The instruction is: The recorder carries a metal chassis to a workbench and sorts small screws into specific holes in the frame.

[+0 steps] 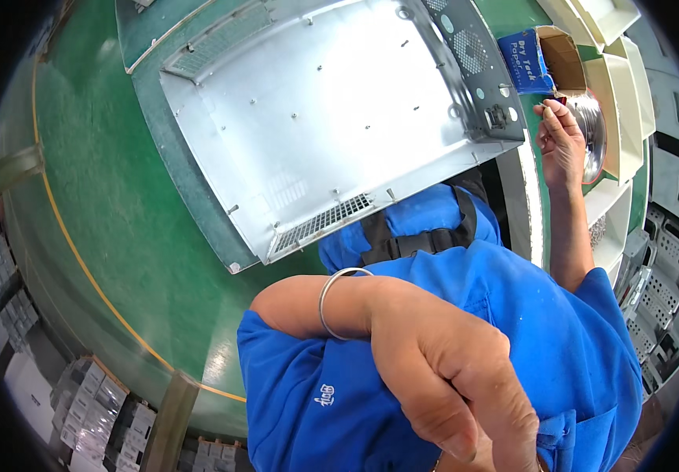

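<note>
My left hand (453,366), with a silver bangle (327,305) on its wrist, is raised close in front of my blue jacket (320,417). Its fingers curl downward and together, and whatever they may hold is hidden at the lower edge. Farther off to the right, my right hand (561,141) is closed in a pinch beside a blue cardboard box (525,61) and a reel of silvery wire (594,130). What sits between those fingertips is too small to name. A large open metal chassis (339,102), white inside with several upright studs and a dark perforated end panel (472,55), lies in front of me.
The chassis rests on a green work surface (170,165). Cream bins (621,102) line the right side, with perforated metal parts (658,295) beyond them. Stacked wrapped goods (92,409) stand at the lower left, past a yellow line (92,267) on the green floor (111,189).
</note>
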`<state>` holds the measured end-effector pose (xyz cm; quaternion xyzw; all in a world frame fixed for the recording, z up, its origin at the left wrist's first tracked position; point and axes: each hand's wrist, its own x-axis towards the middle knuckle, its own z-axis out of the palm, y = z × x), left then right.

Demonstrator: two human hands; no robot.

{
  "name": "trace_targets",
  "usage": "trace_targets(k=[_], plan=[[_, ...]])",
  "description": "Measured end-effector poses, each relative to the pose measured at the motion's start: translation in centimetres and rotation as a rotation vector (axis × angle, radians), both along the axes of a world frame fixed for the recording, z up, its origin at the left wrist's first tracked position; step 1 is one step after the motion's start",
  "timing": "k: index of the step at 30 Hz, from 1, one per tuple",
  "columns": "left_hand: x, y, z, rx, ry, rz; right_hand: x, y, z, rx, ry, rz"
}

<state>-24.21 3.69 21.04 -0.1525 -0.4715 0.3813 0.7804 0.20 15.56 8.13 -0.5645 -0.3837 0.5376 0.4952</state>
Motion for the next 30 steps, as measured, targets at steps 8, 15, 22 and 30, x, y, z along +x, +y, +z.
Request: trace_targets(k=[8,15,22,30], plan=[[2.6,0.7,8.2,-1.282,-0.583,0.396,1.0,0.0,-0.7,-0.031,0.025,-0.072],[3.7,1.5,8.9,-1.327,-0.597,0.333,3.3,0.6,-3.8,-0.080,0.026,-0.099],[4.6,5.4,-2.2,-0.239,0.286,0.379,3.4,2.8,-6.4,-0.233,-0.112,0.025],[7.4,7.1,-9.9,-0.726,0.905,0.157,3.7,3.9,-9.6,-0.312,0.042,0.273]])
